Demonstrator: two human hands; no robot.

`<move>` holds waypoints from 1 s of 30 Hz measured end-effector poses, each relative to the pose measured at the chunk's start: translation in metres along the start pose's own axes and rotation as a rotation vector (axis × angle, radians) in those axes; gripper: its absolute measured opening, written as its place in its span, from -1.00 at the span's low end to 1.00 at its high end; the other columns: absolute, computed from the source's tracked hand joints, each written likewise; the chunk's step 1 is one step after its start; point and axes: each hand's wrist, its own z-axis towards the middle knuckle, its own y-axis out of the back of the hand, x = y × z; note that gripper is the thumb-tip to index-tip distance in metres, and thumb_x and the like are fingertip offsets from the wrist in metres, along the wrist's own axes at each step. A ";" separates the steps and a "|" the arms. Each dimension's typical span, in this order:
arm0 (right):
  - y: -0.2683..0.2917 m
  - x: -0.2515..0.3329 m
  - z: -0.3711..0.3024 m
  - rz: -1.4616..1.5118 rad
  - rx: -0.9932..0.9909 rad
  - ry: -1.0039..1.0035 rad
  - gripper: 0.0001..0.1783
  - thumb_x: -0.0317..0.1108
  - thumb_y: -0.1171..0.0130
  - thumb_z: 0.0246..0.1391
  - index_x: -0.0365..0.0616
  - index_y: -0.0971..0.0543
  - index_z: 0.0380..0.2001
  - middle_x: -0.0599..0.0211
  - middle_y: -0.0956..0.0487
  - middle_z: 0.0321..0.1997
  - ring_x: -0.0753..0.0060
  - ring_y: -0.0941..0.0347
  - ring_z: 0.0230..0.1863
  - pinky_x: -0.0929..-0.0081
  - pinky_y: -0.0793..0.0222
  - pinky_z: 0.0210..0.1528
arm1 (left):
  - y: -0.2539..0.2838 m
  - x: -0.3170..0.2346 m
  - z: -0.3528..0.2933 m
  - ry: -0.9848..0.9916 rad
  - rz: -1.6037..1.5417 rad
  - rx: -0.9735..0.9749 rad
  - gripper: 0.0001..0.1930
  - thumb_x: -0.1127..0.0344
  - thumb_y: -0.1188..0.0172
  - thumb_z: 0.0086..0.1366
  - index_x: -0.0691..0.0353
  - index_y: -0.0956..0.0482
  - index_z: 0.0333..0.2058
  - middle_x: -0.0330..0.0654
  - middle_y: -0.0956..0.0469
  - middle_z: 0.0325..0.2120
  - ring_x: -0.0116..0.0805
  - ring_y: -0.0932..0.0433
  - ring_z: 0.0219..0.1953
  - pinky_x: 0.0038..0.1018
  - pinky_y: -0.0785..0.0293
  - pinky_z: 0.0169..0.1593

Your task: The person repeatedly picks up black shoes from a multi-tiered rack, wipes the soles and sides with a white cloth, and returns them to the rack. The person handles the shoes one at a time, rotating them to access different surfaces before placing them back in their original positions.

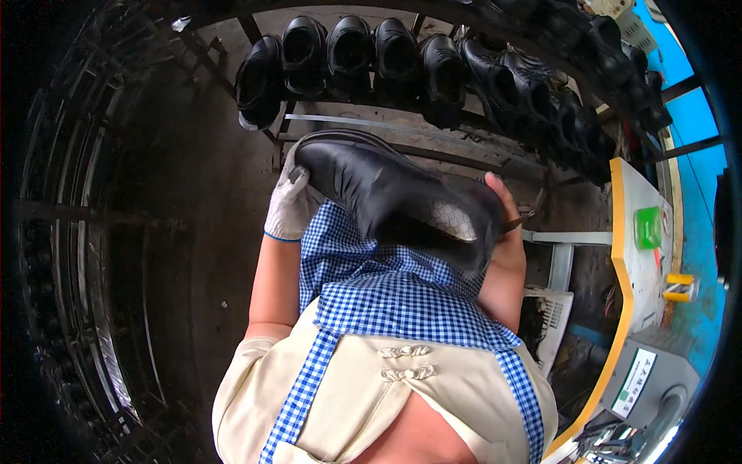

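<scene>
The left hand (291, 210), in a white glove, is closed around the toe of a black shoe (371, 189); the right hand (506, 246), bare, clasps its heel. The shoe is held tilted in front of the apron, its sole mostly turned out of sight and its heel end blurred; most fingers of both hands are hidden behind it. Beyond stands a dark rack (348, 121) of black shoes, the upper tier cut off at the top edge and the right part merging into shadow. The blue checked apron (410, 305) is partly covered by the shoe. At right, a yellow-edged table (645, 298) carries a grey box (657, 363) and a smaller green container (648, 228), its contents unclear. A thin dark strip (516, 223) by the right hand cannot be identified.
</scene>
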 end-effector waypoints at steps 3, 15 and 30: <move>0.008 -0.012 0.003 0.042 -0.141 -0.042 -0.09 -0.16 -0.40 -0.07 -0.20 -0.19 0.29 0.20 -0.55 -0.11 0.45 -0.48 -0.34 0.62 -0.27 -0.43 | -0.005 -0.001 0.006 -0.123 0.454 0.028 -0.49 0.29 -0.09 0.32 0.21 -0.26 0.22 -0.03 -0.37 0.14 -0.22 -0.43 0.12 -0.36 -0.42 0.16; 0.006 -0.028 0.005 -0.002 -0.239 -0.300 -0.38 0.09 -0.22 0.10 -0.24 -0.43 -0.03 0.22 -0.60 -0.29 0.59 -0.37 -0.71 0.76 -0.13 -0.78 | -0.008 -0.003 0.005 0.168 0.333 -0.422 -0.50 -0.02 0.06 0.43 0.26 -0.36 0.14 -0.12 -0.52 -0.05 -0.34 -0.55 -0.11 -0.42 -0.48 -0.19; -0.044 -0.007 0.024 -0.182 -0.186 -0.155 -0.07 -0.44 -0.41 -0.28 -0.17 -0.21 0.22 0.24 -0.55 -0.18 0.47 -0.51 -0.48 0.57 -0.50 -0.49 | -0.067 -0.006 -0.051 -0.345 0.653 -0.224 -0.32 0.59 0.04 0.24 -0.10 -0.07 0.29 -0.26 -0.32 -0.19 -0.51 -0.38 -0.41 -0.56 -0.43 -0.42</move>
